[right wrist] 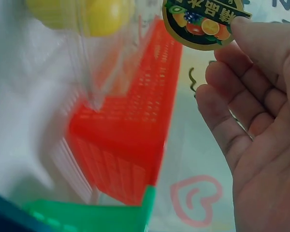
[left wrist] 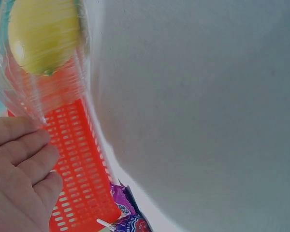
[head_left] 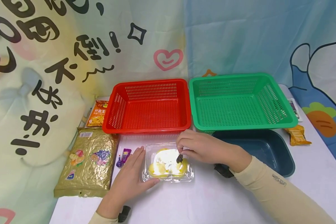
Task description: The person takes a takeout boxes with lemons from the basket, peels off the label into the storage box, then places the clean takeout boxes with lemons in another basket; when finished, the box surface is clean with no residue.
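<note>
On the left, the left hand (head_left: 131, 175) lies straight-fingered against the clear box (head_left: 182, 179), which sits on the desk (head_left: 168, 202) in front of the red basket (head_left: 148, 130). I'd guess it's light, slick and easily dented — best held low by both sides — with yellow fruit (left wrist: 43, 36) liable to roll inside. Over its right side, the right hand (head_left: 200, 146) pinches a round label (right wrist: 203, 24), probably flimsy
</note>
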{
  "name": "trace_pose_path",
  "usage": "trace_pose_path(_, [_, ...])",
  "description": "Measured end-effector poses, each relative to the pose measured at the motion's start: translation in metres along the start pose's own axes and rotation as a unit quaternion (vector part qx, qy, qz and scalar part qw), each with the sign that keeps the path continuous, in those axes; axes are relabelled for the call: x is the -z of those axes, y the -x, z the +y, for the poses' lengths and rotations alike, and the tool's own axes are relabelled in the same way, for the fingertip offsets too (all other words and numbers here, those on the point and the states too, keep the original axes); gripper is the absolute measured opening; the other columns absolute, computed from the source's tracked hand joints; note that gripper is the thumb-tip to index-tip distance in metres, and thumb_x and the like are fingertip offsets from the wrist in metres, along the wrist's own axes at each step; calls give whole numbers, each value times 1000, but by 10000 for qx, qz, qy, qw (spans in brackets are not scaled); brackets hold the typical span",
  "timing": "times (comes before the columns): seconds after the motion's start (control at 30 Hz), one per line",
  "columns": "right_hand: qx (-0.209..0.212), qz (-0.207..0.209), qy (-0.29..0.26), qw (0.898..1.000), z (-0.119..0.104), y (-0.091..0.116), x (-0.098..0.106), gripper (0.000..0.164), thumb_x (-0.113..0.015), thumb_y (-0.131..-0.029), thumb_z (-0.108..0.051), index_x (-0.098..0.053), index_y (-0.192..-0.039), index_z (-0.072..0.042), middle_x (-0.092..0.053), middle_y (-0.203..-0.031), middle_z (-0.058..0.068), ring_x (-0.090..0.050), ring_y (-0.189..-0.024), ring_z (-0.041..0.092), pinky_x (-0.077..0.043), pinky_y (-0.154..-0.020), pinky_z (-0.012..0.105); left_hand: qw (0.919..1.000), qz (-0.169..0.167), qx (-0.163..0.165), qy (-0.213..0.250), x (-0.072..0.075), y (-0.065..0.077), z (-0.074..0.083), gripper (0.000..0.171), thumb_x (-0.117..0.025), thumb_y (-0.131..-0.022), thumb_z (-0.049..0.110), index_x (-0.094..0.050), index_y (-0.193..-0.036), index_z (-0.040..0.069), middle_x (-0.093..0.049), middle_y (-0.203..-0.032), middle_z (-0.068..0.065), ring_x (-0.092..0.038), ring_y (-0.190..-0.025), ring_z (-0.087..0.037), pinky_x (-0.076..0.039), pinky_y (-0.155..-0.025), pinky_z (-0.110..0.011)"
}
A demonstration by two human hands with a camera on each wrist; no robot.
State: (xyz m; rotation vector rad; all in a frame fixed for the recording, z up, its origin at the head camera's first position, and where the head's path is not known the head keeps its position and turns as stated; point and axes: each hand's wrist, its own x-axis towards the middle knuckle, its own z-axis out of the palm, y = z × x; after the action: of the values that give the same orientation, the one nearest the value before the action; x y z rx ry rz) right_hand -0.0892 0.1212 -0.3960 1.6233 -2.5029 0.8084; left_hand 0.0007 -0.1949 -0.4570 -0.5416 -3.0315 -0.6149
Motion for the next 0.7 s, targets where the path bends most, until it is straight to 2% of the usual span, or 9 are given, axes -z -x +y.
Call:
trace_pose_path(0.23, [-187, 175, 108, 9996, 3, 12, 20, 19, -80, -90, -9, -64, -98, -17, -67, -110, -5, -60, -110, 11, -59, -89, 27, 9999, -105, 88, 17, -1, -2, 0, 119, -79, -76, 73, -35, -162, 4, -36, -170, -13, -32, -159, -33, -33, -128, -50])
trace_pose_path(0.37, [-254, 141, 162, 9994, 6, 21, 29, 18, -79, -91, -8, -65, -99, -16, -66, -112, -4, -59, -111, 12, -59, -89, 27, 9998, -147, 108, 9, -1, -2, -1, 119, -78, -77, 74, -35, -163, 4, -35, -170, -13, -32, -159, -32, -33, -128, -50])
trace_pose_path(0.57, [-317, 123, 130, 9993, 9, 31, 38, 11, -72, -98, -12, -63, -99, -17, -65, -110, -7, -57, -109, 9, -56, -88, 25, 9995, -219, 209, 40, 0, -1, 1, 118, -79, -77, 74, -34, -163, 6, -33, -171, -10, -30, -160, -30, -34, -127, -51])
trace_pose_path(0.7, [-506, 38, 240, 9984, 10, 38, 45, 14, -75, -95, -11, -63, -98, -18, -64, -107, -8, -56, -107, 8, -56, -87, 25, 9996, -212, 200, 45, 0, -1, 0, 118, -79, -77, 73, -35, -163, 5, -33, -171, -11, -30, -160, -31, -35, -126, -52])
